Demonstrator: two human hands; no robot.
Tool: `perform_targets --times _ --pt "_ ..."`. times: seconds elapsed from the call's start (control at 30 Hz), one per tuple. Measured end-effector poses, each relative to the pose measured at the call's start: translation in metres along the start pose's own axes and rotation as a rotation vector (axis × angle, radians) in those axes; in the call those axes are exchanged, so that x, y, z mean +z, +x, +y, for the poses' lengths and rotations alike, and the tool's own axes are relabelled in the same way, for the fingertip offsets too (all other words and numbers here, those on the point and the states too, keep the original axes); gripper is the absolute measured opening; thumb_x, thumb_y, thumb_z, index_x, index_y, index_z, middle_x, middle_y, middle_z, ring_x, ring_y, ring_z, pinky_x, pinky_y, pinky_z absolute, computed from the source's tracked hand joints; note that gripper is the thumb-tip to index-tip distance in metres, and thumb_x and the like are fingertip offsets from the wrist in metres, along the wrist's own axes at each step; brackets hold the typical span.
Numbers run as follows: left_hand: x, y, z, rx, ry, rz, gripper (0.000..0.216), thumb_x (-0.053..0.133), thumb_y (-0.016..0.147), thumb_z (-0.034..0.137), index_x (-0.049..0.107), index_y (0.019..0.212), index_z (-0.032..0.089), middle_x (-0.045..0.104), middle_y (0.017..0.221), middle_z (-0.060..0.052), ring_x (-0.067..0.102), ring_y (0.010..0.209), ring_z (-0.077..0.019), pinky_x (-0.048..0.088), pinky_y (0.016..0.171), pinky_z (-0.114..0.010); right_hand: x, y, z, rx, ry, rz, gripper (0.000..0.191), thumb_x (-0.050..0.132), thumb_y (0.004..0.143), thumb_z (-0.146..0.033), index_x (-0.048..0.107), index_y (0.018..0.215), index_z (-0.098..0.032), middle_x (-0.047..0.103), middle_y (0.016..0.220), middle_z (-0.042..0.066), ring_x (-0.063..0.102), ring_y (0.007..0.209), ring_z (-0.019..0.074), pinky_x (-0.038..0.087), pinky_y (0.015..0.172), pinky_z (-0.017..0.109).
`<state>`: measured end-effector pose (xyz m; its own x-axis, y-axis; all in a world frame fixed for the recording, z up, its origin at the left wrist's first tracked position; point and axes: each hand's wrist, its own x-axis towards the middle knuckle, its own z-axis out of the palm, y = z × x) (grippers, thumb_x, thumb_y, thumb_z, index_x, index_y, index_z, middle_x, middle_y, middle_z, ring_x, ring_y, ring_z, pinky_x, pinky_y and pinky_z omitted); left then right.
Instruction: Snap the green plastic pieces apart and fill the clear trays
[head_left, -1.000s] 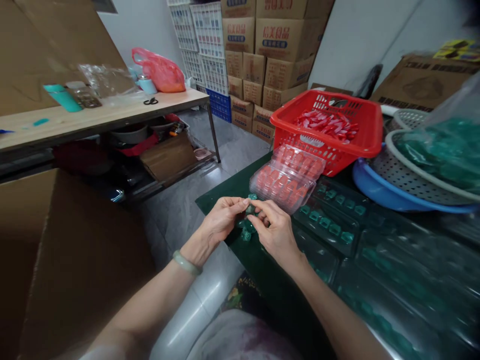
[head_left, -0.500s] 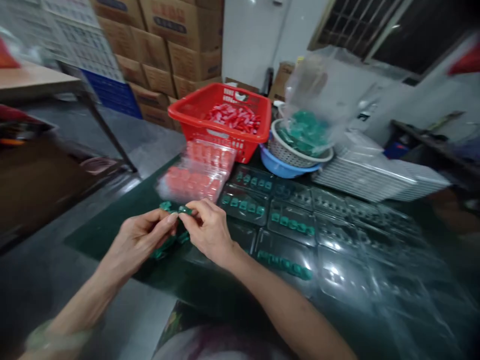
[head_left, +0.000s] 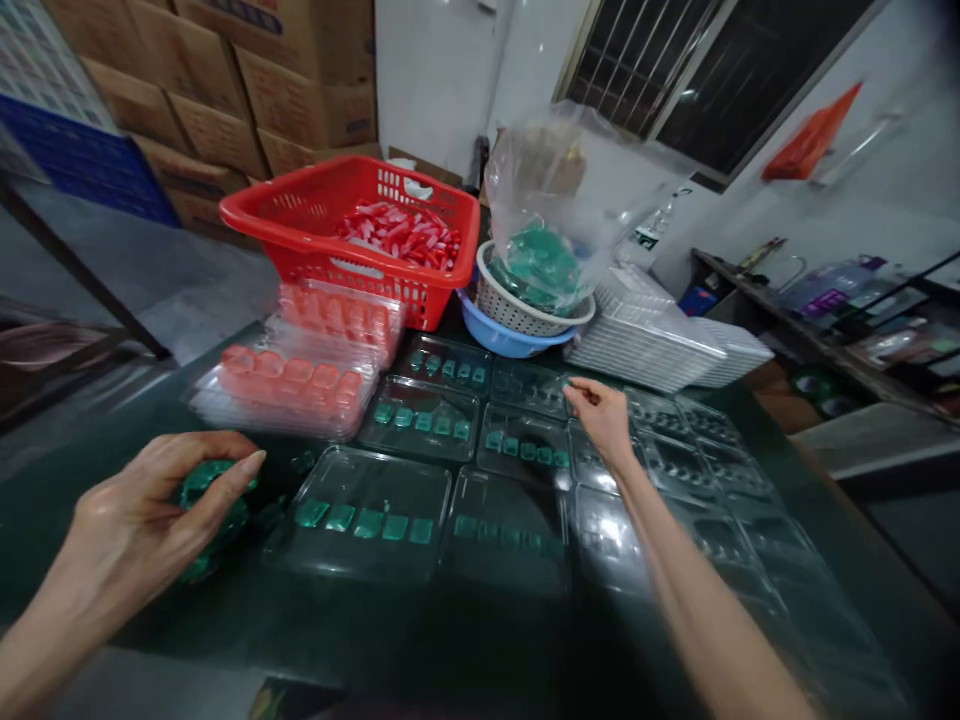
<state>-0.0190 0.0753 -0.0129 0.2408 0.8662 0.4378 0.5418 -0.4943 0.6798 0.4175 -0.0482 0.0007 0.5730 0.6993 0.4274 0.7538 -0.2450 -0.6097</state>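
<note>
My left hand (head_left: 157, 510) is curled over a small heap of green wrapped candies (head_left: 214, 500) at the near left of the dark green table (head_left: 420, 640), fingers bent round some of them. My right hand (head_left: 604, 420) reaches out over the clear plastic trays (head_left: 525, 445) in the middle, fingers pinched together; what they hold is too small to make out. Several clear trays (head_left: 367, 510) lie in rows, each with a short line of green candies in its pockets.
Closed trays of red candies (head_left: 300, 375) are stacked at the left. Behind stand a red basket (head_left: 300, 225) of red candies, a white colander (head_left: 517, 310) in a blue basin with a bag of green candies, a stack of empty trays (head_left: 660, 345), and cardboard boxes (head_left: 247, 70).
My view has swung right. The hands, pinched together over a green candy before, have parted: the right has gone out over the trays, the left has dropped onto the candy heap.
</note>
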Motion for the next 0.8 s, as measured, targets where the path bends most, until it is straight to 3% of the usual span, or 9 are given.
perform_targets --times 0.1,0.23,0.4,0.8 --pt "-0.007 0.000 0.000 0.122 0.135 -0.014 0.017 0.057 0.073 0.042 0.058 0.087 0.031 0.059 0.089 0.008 0.056 0.082 -0.0155 0.042 0.071 -0.028 0.035 0.019 -0.016 -0.087 -0.046 -0.118 0.033 0.052 0.078 -0.036 0.065 0.098 -0.013 0.067 0.078 0.006 0.058 0.066 0.0143 0.045 0.062 0.026" --pt "-0.019 -0.009 -0.022 0.101 0.297 -0.050 0.018 0.057 0.074 0.042 0.056 0.090 0.034 0.058 0.093 0.008 0.055 0.089 -0.0171 0.044 0.073 -0.029 0.066 0.029 -0.034 -0.172 -0.180 -0.261 0.023 0.057 0.075 -0.028 0.067 0.093 -0.018 0.066 0.083 0.004 0.059 0.072 0.0142 0.043 0.067 0.025" --pt "-0.030 -0.028 -0.044 0.070 0.384 -0.099 0.023 0.055 0.073 0.046 0.053 0.095 0.039 0.056 0.100 0.008 0.053 0.093 -0.0204 0.043 0.081 -0.036 0.074 0.035 -0.034 -0.194 -0.360 -0.360 0.023 0.055 0.076 -0.024 0.067 0.096 -0.020 0.066 0.088 0.005 0.059 0.082 0.0165 0.041 0.072 0.025" --pt "-0.033 -0.044 -0.038 0.016 0.308 -0.156 0.023 0.053 0.074 0.047 0.053 0.096 0.043 0.058 0.099 0.009 0.055 0.089 -0.0201 0.047 0.072 -0.033 0.084 0.047 -0.035 -0.167 -0.513 -0.516 0.021 0.053 0.078 -0.030 0.070 0.082 -0.019 0.068 0.081 0.005 0.060 0.076 0.0161 0.039 0.063 0.023"
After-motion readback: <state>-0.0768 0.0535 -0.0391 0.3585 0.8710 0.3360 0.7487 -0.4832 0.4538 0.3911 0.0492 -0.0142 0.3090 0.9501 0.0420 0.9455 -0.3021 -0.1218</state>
